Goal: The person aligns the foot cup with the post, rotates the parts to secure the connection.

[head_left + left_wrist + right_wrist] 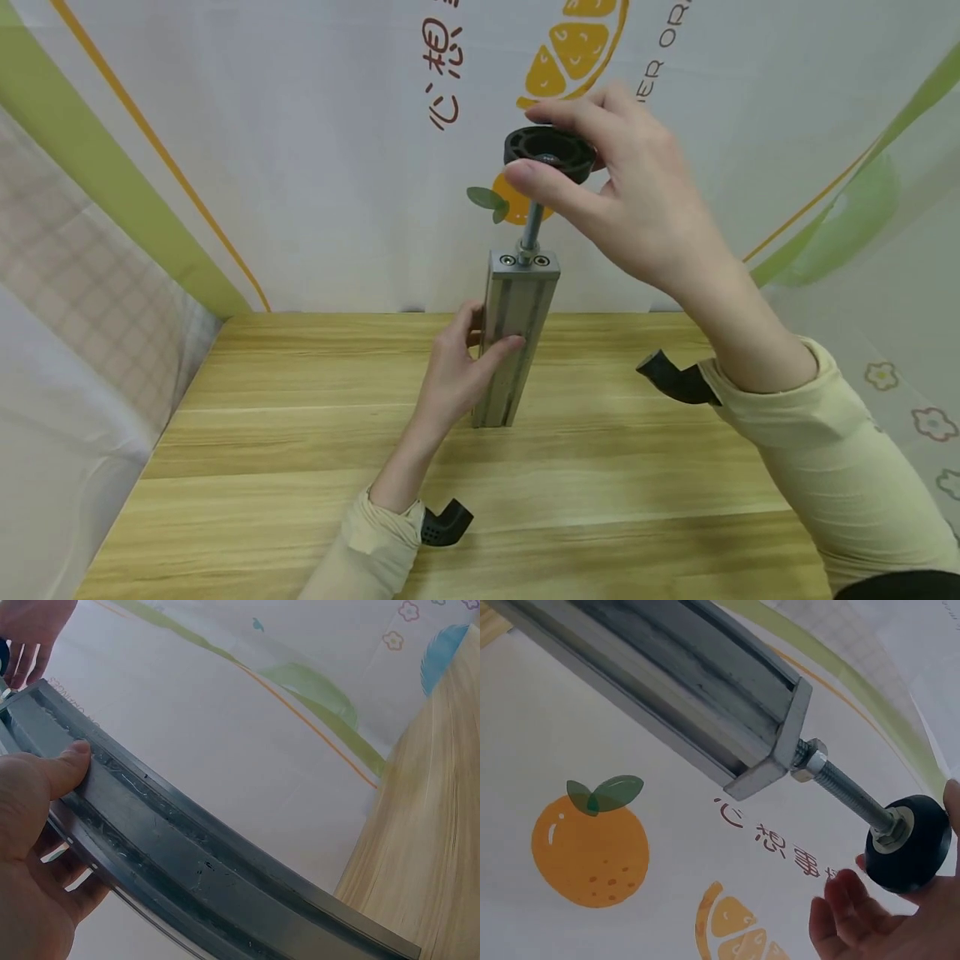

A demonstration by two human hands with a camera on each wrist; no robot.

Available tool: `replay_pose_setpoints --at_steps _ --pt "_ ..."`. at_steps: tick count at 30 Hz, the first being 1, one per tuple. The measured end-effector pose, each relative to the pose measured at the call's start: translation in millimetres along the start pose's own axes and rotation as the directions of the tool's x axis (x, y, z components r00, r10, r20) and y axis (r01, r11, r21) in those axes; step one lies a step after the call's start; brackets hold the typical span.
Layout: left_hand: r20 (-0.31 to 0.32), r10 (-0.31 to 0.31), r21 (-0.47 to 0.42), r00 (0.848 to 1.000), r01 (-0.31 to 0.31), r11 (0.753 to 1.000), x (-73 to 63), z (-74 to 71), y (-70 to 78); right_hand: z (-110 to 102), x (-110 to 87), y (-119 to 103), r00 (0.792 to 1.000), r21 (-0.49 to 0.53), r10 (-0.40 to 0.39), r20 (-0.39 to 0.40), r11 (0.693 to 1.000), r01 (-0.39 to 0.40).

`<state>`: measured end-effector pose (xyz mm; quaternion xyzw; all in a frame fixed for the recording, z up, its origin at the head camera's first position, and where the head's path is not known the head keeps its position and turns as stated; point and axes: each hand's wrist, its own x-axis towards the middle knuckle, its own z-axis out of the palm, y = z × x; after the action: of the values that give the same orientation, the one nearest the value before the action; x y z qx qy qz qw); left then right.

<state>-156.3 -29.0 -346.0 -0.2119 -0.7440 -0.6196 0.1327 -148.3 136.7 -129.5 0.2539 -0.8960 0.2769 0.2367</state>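
A silver aluminium profile stands upright on the wooden table, grooves running along its sides. My left hand grips it around the middle, thumb across the near face. From the end plate on top, a threaded rod with a hex nut rises to a round black levelling foot. My right hand holds this foot by its rim, thumb on the near side and index finger on the far side. In the right wrist view the black foot sits against the fingers.
The wooden table ends at a white curtain printed with oranges and lettering. More cloth hangs at the left and right. A black angled piece sticks out at the left cuff, another at the right cuff.
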Motion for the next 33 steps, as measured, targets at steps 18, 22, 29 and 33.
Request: replay_pose_setpoints --at_steps 18,22,29,33 --pt "-0.005 0.006 -0.006 1.0 -0.006 1.0 -0.8 1.7 -0.8 -1.9 -1.7 4.9 1.0 0.155 0.002 0.01 0.988 -0.003" --pt "-0.007 -0.007 -0.008 1.0 0.007 1.0 -1.2 1.5 -0.8 -3.3 -1.5 5.8 0.999 0.244 -0.009 0.042 0.97 -0.002" --pt "0.001 -0.013 -0.017 1.0 0.013 1.0 -0.5 1.3 0.7 -10.3 -2.4 10.5 0.995 0.498 -0.068 0.072 0.867 0.023" --pt "-0.002 -0.01 -0.01 1.0 0.01 1.0 0.4 0.9 0.7 -6.2 -1.2 8.6 0.999 0.394 -0.039 0.031 0.919 0.023"
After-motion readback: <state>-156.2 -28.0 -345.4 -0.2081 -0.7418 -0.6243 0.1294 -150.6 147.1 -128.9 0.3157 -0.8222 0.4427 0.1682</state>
